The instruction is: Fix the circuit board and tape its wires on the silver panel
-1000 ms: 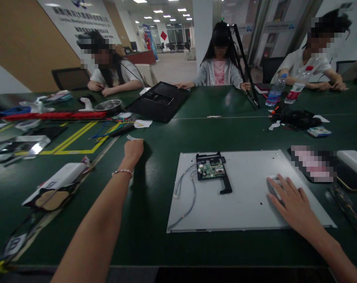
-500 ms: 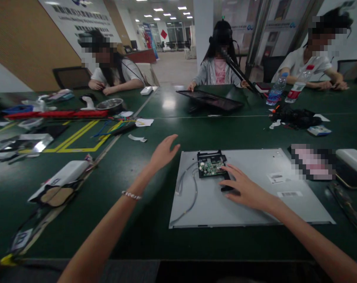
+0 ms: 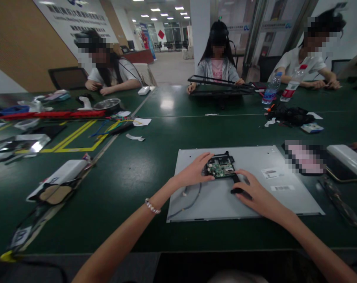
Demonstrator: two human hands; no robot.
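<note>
A green circuit board in a black plastic frame lies over the upper middle of a flat silver panel. My left hand grips the frame's left side, fingers at the top corner and thumb at the lower edge. At the lower right corner, my right hand pinches the frame near its black arm, with the index fingertip against the board's edge. A thin grey cable runs over the panel below my left hand; its upper part is hidden.
To the right lie a phone, a white power bank and a coiled cable. A white device with straps sits at left. Two bottles stand far right. Across the table, a person holds a black frame; others sit beside.
My left hand has come right onto the board's frame, and the board has shifted slightly right. My right hand has closed in on its corner. The person opposite has lifted a thin black frame.
</note>
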